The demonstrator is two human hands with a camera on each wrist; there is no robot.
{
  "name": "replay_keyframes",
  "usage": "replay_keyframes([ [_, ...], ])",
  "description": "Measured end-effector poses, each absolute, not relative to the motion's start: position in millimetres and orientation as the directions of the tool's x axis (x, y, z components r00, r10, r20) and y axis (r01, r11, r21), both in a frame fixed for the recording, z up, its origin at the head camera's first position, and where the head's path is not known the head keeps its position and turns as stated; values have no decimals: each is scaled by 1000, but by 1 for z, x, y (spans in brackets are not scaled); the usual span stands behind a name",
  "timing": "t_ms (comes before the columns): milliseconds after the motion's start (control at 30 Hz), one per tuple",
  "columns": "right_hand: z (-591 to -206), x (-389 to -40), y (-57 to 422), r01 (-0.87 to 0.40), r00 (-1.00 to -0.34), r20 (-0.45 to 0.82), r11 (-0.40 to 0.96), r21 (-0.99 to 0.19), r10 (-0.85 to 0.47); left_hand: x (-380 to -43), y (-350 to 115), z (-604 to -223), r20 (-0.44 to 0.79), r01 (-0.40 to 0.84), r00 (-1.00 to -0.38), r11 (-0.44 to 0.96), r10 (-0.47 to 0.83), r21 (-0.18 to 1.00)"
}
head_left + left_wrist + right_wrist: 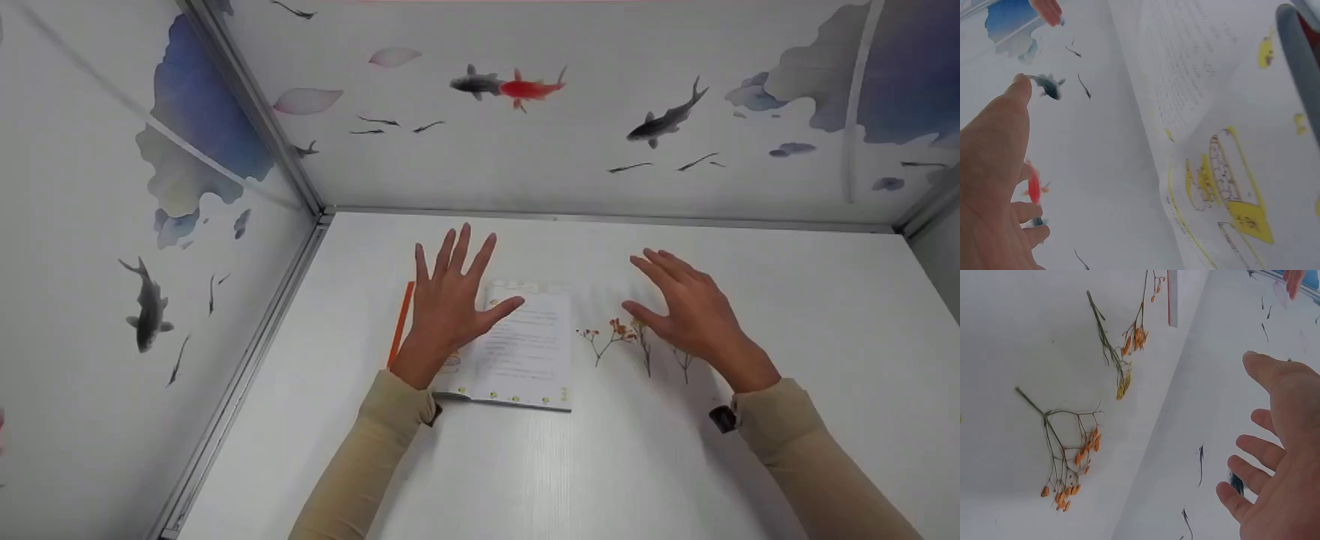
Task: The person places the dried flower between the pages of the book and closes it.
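My left hand (448,304) hovers over an open notebook (529,345), fingers spread and holding nothing. The right page carries lines of writing; yellow-and-black drawings (1235,185) show on a page in the left wrist view. My right hand (694,311) is held above the small dried flower sprigs (616,328), its fingers extended and nothing in its grasp. In the right wrist view, one sprig with orange blooms (1064,453) lies apart from a yellow-tipped sprig (1107,343) and another orange one (1137,334). In the head view, the right hand partly hides the sprigs.
An orange strip (400,324) shows along the notebook's left side. The white table (510,480) meets panels printed with fish (532,88) at the back and left, with metal rails (247,364) along their edges.
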State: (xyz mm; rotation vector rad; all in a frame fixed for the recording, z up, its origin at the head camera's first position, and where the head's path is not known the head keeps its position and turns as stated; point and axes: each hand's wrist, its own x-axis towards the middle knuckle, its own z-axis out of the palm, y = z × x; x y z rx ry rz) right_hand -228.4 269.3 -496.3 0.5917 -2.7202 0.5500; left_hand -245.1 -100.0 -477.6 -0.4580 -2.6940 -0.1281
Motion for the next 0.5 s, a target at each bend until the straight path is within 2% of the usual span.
replay_keyframes([
  [300, -507, -220, 255, -444, -882, 323, 834, -327, -343, -227, -122, -495, 414, 345, -874, 925, 255, 158],
  [500, -513, -216, 248, -421, -900, 272, 843, -334, -342, -217, -129, -510, 361, 357, -892, 913, 270, 199],
])
